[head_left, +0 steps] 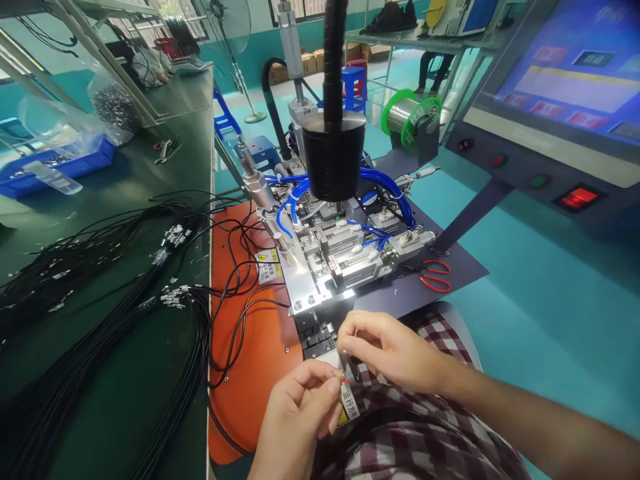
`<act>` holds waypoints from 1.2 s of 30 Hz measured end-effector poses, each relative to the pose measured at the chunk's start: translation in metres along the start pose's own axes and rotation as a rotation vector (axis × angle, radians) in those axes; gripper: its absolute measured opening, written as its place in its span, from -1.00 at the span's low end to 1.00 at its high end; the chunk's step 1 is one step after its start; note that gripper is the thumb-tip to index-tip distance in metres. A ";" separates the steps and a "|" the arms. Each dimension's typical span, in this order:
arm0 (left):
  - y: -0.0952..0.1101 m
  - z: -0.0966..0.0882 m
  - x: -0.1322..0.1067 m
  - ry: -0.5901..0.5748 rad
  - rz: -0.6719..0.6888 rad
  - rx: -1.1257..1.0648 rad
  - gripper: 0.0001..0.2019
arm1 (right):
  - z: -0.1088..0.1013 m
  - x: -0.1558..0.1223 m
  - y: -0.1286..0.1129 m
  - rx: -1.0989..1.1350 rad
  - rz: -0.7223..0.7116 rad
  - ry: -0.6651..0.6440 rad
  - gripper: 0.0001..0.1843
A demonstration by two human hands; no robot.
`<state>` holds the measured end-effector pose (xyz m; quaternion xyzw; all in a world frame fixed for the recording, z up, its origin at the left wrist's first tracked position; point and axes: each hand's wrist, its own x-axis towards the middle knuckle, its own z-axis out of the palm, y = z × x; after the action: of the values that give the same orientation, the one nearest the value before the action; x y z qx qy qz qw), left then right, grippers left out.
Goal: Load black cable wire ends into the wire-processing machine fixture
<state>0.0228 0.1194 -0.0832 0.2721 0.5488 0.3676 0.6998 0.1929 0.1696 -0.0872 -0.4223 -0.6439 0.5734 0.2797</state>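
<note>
My left hand (299, 415) is low in the middle, fingers pinched on a thin wire end with a red tip and a small white label tag (349, 404). My right hand (390, 348) is just above and to the right, thumb and fingers pinched on a small metal part next to that wire end. Both hands hover over my checked-cloth lap, in front of a metal fixture (345, 257) with blue tubes and clamps. A black cone-shaped lamp head (333, 155) hangs over the fixture.
Bundles of black cables (115, 300) with metal ends lie on the green bench at left. Red-handled scissors (434, 275) rest right of the fixture. A control panel with a screen (565, 87) stands at right, a wire spool (411, 117) behind, a blue tray (55, 165) far left.
</note>
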 end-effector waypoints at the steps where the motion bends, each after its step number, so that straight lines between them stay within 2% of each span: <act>1: 0.000 0.000 0.001 0.002 0.004 -0.013 -0.71 | 0.004 -0.003 0.002 0.036 0.008 0.037 -0.93; 5: 0.001 0.000 0.002 0.022 0.020 -0.023 -0.73 | 0.020 -0.011 0.001 0.011 -0.053 0.169 -0.98; 9: 0.003 0.002 0.001 0.032 0.029 -0.002 -0.74 | 0.028 -0.011 0.007 -0.007 -0.072 0.243 -0.94; 16: 0.014 -0.003 0.003 0.079 0.029 -0.003 -0.73 | 0.025 -0.005 0.020 0.253 0.149 0.165 -0.83; 22: 0.020 -0.003 0.013 0.069 -0.025 -0.044 -0.75 | 0.021 0.003 0.010 0.309 0.163 0.147 -0.78; 25: 0.021 -0.001 0.019 0.034 -0.025 -0.056 -0.72 | 0.019 0.008 0.007 0.261 0.118 0.183 -0.83; 29: 0.019 -0.004 0.023 0.003 -0.029 -0.063 -0.74 | 0.019 0.012 0.007 0.203 0.079 0.218 -0.88; 36: 0.017 -0.009 0.021 0.013 -0.030 -0.095 -0.74 | 0.023 0.015 0.013 0.194 0.031 0.218 -0.86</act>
<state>0.0135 0.1463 -0.0841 0.2281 0.5393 0.3844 0.7137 0.1688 0.1710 -0.1058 -0.4627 -0.5447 0.5881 0.3786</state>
